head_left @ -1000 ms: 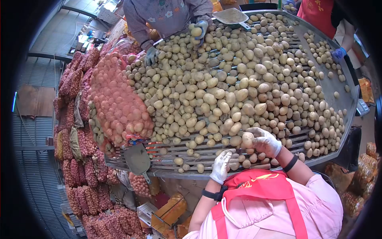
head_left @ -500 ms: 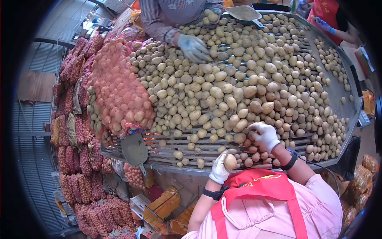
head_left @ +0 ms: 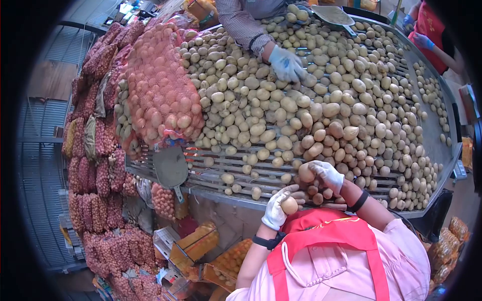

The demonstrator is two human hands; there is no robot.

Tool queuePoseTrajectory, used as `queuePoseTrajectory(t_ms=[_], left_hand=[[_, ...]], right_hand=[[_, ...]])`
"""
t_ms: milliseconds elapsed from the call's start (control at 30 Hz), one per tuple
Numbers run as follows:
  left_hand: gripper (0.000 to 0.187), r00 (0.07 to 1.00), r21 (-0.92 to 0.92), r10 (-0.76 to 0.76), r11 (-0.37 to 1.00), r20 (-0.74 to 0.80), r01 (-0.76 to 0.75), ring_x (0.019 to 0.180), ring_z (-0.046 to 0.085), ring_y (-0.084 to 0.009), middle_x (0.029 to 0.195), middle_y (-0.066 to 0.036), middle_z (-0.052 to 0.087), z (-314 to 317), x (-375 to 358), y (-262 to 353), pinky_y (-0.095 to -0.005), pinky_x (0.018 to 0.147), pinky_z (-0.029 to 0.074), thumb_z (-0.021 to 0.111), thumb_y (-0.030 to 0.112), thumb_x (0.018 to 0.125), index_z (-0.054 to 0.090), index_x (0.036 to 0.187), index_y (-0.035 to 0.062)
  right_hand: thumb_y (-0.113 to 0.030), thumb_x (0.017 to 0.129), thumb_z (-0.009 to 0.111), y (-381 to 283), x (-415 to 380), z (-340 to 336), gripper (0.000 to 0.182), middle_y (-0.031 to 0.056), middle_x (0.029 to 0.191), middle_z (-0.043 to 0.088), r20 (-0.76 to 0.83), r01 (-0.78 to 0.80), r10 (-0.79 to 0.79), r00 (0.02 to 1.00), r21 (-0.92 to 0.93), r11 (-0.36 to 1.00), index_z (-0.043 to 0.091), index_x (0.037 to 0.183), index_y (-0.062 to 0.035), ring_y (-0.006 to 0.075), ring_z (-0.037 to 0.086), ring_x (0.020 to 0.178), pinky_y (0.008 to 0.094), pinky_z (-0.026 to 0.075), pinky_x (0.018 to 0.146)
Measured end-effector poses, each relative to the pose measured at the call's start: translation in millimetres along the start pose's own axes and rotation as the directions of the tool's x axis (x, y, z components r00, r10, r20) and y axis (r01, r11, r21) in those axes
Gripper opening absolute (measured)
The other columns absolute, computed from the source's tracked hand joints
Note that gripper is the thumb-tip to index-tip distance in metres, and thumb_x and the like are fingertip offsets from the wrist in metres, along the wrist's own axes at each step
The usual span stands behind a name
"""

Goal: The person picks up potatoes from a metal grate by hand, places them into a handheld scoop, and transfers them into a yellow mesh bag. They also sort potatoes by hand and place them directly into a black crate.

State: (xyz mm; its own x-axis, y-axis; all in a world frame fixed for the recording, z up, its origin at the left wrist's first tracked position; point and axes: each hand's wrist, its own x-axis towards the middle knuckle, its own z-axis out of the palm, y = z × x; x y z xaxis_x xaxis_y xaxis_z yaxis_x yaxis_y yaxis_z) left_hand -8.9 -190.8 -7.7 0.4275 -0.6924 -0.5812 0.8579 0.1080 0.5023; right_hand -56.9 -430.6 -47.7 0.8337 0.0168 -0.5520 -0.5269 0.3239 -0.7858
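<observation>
My left hand, in a white glove, is closed around a pale potato just over the near edge of the slatted sorting table. Up and to its right, my gloved right hand grips a brownish potato between thumb and fingers. Below that hand, a few darker potatoes lie on the slats. Beyond both hands spreads a wide heap of loose potatoes.
A full red mesh sack lies on the table's left side, above a grey scoop. Across the heap, a co-worker's gloved hand touches potatoes. Another scoop rests at the far edge. Stacked potato sacks stand left.
My right hand has come slightly nearer and left and now has a potato in it. The left hand still holds its potato. The co-worker's hand has shifted right as the view moved.
</observation>
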Motion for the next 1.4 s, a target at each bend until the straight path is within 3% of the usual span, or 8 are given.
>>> queuePoseTrajectory(t_ms=[267,567,767,900,1033,1200,1300,1400], left_hand=[[0.069,0.989,-0.138,0.025,0.990,0.146,-0.005,0.120,0.059,-0.0361,0.135,-0.019,0.052,31.2,10.4,3.1,-0.0486,0.096,0.054,0.059,0.011,0.084,0.032,0.147,0.0030],[0.053,0.931,-0.064,0.360,0.929,-0.067,-0.364,0.124,0.055,-0.0305,0.135,-0.020,0.053,46.7,36.0,-2.7,-0.0430,0.106,0.047,0.057,-0.005,0.087,0.042,0.137,0.0030],[0.041,0.951,-0.396,0.309,0.876,0.023,-0.275,0.125,0.055,-0.0353,0.134,-0.022,0.054,30.0,22.5,16.3,-0.0517,0.107,0.045,0.052,0.015,0.098,0.045,0.137,0.0025],[0.040,0.986,-0.291,0.167,0.944,0.019,-0.154,0.104,0.065,-0.0310,0.113,-0.018,0.065,11.6,20.2,8.7,-0.0445,0.094,0.053,0.046,0.033,0.103,0.055,0.125,0.0007],[0.042,0.984,-0.035,0.144,0.988,-0.102,-0.148,0.089,0.067,-0.0224,0.097,-0.012,0.068,24.1,16.2,2.5,-0.0341,0.081,0.055,0.041,0.034,0.104,0.062,0.113,-0.0021],[0.039,0.947,0.354,0.312,0.897,-0.080,-0.266,0.094,0.068,-0.0241,0.103,-0.013,0.068,15.6,5.7,3.3,-0.0366,0.086,0.056,0.046,0.029,0.103,0.059,0.118,-0.0043],[0.038,0.971,0.186,0.220,0.962,-0.098,-0.200,0.095,0.068,-0.0247,0.107,-0.016,0.067,3.6,4.7,4.3,-0.0370,0.087,0.056,0.047,0.027,0.102,0.058,0.121,-0.0046],[0.038,0.986,0.007,0.165,0.986,0.000,-0.165,0.099,0.066,-0.0224,0.109,-0.015,0.067,23.2,7.0,14.0,-0.0353,0.086,0.055,0.051,0.023,0.097,0.060,0.122,-0.0041]], right_hand=[[-0.026,0.101,0.051,-6.2,-28.0,24.0,0.033,0.0105,0.103,0.067,0.096,0.540,-0.560,0.823,-0.437,0.719,0.060,0.129,-0.0092,0.0137,0.065,0.092,0.0300,0.054,0.074],[-0.038,0.098,0.057,0.8,-36.5,31.7,0.036,0.0110,0.104,0.068,0.301,-0.372,0.219,0.928,0.752,0.544,0.062,0.118,-0.0081,0.0237,0.068,0.090,0.0374,0.060,0.070],[-0.014,0.078,0.070,-13.3,-15.9,-7.2,0.017,0.0086,0.090,0.065,-0.311,0.186,-0.297,0.903,-0.338,0.922,0.064,0.093,-0.0080,0.0275,0.064,0.084,0.0385,0.052,0.072],[-0.013,0.076,0.067,-71.7,7.7,2.2,0.011,0.0071,0.088,0.062,0.021,0.175,-0.835,0.550,-0.980,0.091,0.065,0.086,-0.0092,0.0256,0.063,0.091,0.0397,0.051,0.072],[-0.022,0.077,0.066,-73.9,67.8,11.2,0.020,0.0085,0.092,0.065,-0.006,-0.128,-0.478,0.878,-0.967,-0.222,0.068,0.094,-0.0120,0.0279,0.062,0.092,0.0414,0.051,0.071],[-0.020,0.079,0.065,-120.4,45.9,7.4,0.028,0.0109,0.101,0.071,-0.105,-0.065,-0.292,0.951,-0.987,0.145,0.072,0.103,-0.0052,0.0272,0.067,0.099,0.0398,0.055,0.079],[-0.026,0.086,0.062,-108.8,22.7,-24.7,0.043,0.0107,0.111,0.069,0.000,0.094,-0.099,0.995,-0.309,0.946,0.065,0.120,0.0000,0.0189,0.064,0.105,0.0334,0.054,0.083],[-0.026,0.087,0.062,-91.3,-4.6,-28.8,0.050,0.0121,0.117,0.066,0.131,0.197,-0.223,0.966,0.187,0.962,0.057,0.126,0.0036,0.0200,0.063,0.108,0.0332,0.052,0.089]])
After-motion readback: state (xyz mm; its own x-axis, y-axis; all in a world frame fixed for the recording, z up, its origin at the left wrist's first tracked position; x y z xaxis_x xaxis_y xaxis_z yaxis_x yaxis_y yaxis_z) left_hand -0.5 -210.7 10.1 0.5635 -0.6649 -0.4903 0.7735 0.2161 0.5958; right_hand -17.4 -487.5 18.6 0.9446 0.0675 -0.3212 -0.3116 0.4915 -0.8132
